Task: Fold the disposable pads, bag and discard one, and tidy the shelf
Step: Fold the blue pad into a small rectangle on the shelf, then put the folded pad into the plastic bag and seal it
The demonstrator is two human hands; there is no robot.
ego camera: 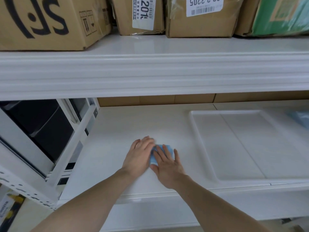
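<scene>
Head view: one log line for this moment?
stage: folding | left hand: flat on blue pad | right hand: flat on pad | white tray: right of pad, empty

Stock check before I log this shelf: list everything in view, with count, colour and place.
pad: one, blue, folded small, on lower shelf under both hands
tray: one, white, right of pad
blue item: one, far right edge, unclear what
cardboard boxes: four, brown, one partly green, upper shelf
lower shelf: white
dark bins: black, neighbouring rack at left
left hand: flat on pad
right hand: flat on pad
</scene>
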